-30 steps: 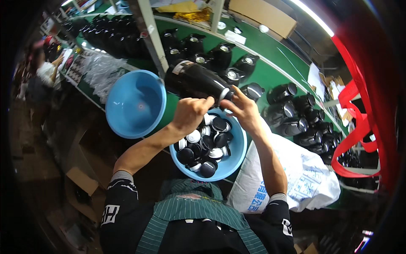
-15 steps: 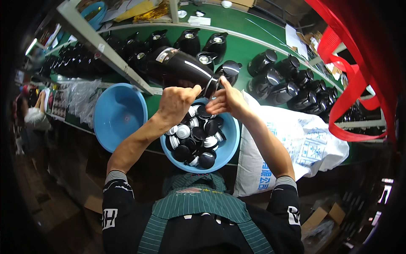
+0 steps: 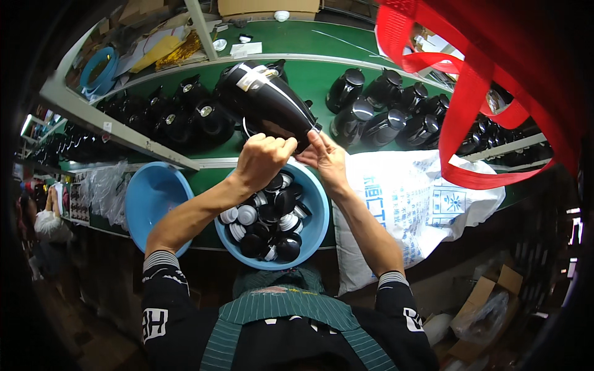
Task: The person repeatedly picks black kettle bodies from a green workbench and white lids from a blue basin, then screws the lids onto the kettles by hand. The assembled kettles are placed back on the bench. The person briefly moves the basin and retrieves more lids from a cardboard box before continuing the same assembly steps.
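Observation:
A glossy black thermos jug [image 3: 272,99] with a pale label lies tilted in the air, its top end pointing down toward me and right. My left hand [image 3: 265,159] is a closed fist at the jug's near side, where a curved handle edge shows. At the top end, my right hand [image 3: 327,162] presses its thumb on the rim, its fingers curled beneath and partly hidden. Below both hands sits a blue basin [image 3: 323,216] holding several black-and-white stopper lids [image 3: 288,246].
Another blue basin [image 3: 154,198] stands at left. A white woven sack [image 3: 396,210] lies at right, with red straps [image 3: 461,117] hanging above it. Black jugs [image 3: 365,123] stand in groups on the green bench [image 3: 297,40]. A metal post [image 3: 124,127] slants across the left.
My view has shifted, so the bench appears further left and lower. The right hand has gone from flat fingers under the jug's top to thumb and fingers closed around it.

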The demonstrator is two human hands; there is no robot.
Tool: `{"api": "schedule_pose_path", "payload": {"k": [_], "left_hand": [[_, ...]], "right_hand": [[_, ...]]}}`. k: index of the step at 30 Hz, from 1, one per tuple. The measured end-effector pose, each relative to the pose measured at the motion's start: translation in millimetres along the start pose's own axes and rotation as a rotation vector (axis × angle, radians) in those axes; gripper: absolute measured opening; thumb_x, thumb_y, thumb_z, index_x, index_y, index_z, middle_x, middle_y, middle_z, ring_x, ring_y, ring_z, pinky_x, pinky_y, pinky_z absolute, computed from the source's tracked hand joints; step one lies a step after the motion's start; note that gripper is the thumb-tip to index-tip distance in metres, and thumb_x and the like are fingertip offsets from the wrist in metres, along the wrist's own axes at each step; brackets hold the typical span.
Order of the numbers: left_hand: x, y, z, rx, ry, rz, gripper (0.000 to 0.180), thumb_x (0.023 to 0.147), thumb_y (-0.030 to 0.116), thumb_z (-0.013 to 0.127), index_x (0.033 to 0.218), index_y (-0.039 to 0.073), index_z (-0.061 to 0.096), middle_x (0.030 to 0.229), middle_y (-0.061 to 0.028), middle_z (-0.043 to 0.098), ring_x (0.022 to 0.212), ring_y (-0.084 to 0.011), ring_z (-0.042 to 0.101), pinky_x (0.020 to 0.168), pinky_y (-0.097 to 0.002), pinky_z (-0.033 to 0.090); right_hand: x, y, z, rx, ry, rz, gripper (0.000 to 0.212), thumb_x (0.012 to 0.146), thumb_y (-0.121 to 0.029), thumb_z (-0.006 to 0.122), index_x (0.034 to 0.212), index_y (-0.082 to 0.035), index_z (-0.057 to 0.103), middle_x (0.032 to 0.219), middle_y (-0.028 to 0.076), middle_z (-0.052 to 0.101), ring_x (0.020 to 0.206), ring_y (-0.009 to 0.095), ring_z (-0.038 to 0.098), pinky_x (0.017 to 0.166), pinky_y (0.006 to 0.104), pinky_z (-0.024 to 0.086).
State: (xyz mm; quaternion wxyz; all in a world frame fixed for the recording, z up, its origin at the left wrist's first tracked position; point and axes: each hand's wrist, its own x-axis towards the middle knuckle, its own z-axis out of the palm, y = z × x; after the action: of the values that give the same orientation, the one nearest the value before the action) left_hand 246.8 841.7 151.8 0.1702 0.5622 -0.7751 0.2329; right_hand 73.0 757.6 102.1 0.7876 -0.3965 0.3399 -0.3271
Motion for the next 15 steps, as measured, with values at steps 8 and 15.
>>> {"api": "schedule_pose_path", "payload": {"k": [8, 15], "left_hand": [[73.7, -59.5, 77.3, -0.124, 0.139, 0.244, 0.009, 0.081, 0.015, 0.07, 0.087, 0.014, 0.062, 0.066, -0.0018, 0.057, 0.066, -0.0181, 0.063, 0.066, -0.0354, 0.046], [156.8, -118.2, 265.2, -0.973, 0.323, -0.707, 0.037, 0.081, 0.028, 0.09, 0.089, 0.002, 0.066, 0.074, -0.0091, 0.068, 0.067, -0.0158, 0.056, 0.067, -0.036, 0.05]], "right_hand": [[29.0, 11.8, -58.0, 0.672, -0.15, 0.314, 0.098, 0.098, -0.08, 0.044, 0.145, 0.005, 0.05, 0.121, 0.03, 0.07, 0.092, 0.03, 0.078, 0.086, 0.0419, 0.066], [-58.0, 196.1, -55.4, -1.397, -0.066, -0.285, 0.085, 0.082, -0.044, 0.085, 0.147, -0.001, 0.052, 0.145, 0.03, 0.052, 0.136, 0.045, 0.051, 0.11, 0.0564, 0.045]]}}
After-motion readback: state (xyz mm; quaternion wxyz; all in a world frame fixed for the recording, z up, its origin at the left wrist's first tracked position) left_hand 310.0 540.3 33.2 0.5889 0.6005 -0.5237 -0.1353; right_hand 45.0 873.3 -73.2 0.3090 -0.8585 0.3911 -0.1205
